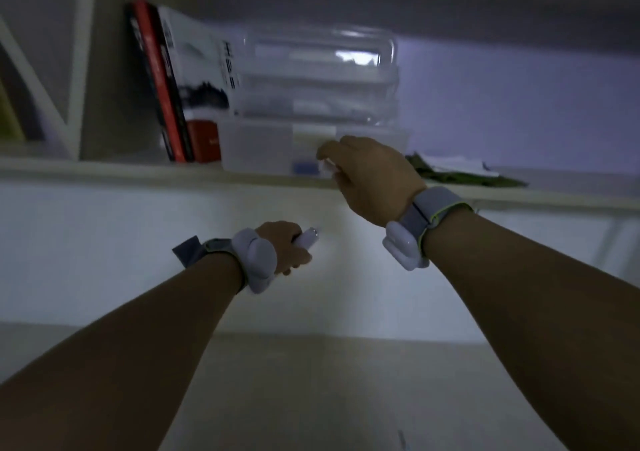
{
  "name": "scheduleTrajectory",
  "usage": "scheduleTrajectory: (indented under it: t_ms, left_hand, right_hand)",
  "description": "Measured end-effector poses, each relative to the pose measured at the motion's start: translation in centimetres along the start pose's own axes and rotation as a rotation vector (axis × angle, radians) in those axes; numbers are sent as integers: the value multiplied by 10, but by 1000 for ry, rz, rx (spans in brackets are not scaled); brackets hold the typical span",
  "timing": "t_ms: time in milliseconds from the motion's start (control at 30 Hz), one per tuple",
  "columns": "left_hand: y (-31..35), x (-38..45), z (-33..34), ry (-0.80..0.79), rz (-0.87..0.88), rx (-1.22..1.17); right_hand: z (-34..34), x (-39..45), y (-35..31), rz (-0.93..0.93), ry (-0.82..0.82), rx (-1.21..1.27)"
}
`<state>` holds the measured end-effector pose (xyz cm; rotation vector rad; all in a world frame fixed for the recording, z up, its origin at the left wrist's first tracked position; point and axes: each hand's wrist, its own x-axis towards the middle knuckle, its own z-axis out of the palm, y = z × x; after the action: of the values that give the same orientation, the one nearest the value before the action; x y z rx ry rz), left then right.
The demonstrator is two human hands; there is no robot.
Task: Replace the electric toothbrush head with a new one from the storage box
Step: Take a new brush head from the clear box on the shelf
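Observation:
My left hand (pixel 285 248) is closed around a white electric toothbrush handle (pixel 307 237), whose bare top end points up and to the right, below the shelf. A translucent storage box (pixel 256 145) stands on the shelf with its clear lid (pixel 322 69) raised behind it. My right hand (pixel 370 173) is at the box's front right corner, fingers pinched on a small pale piece (pixel 327 166); blur hides what it is. Something blue (pixel 304 167) lies inside the box.
Books with red and black spines (pixel 162 79) and a red box (pixel 204 142) stand left of the storage box. Green and white items (pixel 460 173) lie on the shelf (pixel 104 168) to the right. A pale wall and a beige surface are below.

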<state>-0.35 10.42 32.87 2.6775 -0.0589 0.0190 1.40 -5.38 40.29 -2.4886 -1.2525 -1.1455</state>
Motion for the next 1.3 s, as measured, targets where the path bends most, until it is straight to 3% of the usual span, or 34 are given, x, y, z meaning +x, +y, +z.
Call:
scheduleTrajectory:
  t_ms: [100,200,400,700,1300]
  left_hand:
    - [18,-8,-22,13,19,78]
    - [32,-14,-38,31,18,139]
    - [36,-15,-56,109,75,154]
    - [24,-4,-60,75,131,218]
    - [0,19,-50,0,126,226]
  right_hand:
    - [-26,12,-6,-56,13,17]
    - [-41,25,-7,-75,183,11]
    - [-56,56,12,97,305,-82]
    - [-37,86,29,271,32,-62]
    - [-17,114,27,268,-122,68]
